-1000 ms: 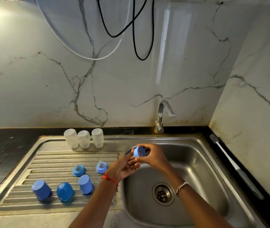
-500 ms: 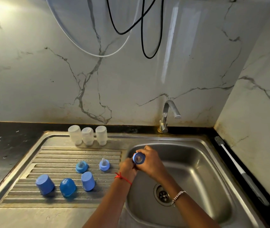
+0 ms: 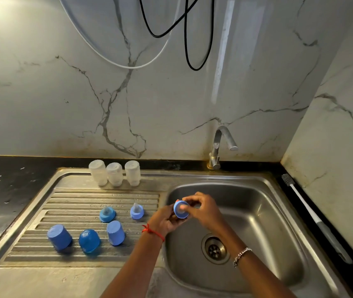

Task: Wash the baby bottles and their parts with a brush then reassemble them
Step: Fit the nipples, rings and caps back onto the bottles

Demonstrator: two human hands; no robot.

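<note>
Beneath veined marble walls [image 3: 63, 93], left hand [image 3: 165, 220] and right hand [image 3: 206, 211] together grip a blue ring [image 3: 180, 215] over the steel sink [image 3: 268, 222].

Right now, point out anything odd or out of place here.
Loops of black cable hang above the tap, odd so near water. Nothing looks spilled or broken. The left hand and right hand hold a blue ring.

My left hand [image 3: 167, 220] and right hand [image 3: 203, 209] pinch a blue plastic collar ring [image 3: 181, 210] over the steel sink [image 3: 268, 222]. Three translucent white plastic bottles [image 3: 115, 174] stand in a row behind the ribbed drainboard [image 3: 74, 201]. Two blue collars with clear teats [image 3: 107, 214] and three blue plastic caps [image 3: 115, 232] sit on it. The white-handled bottle brush [image 3: 313, 216] lies right of the sink.
</note>
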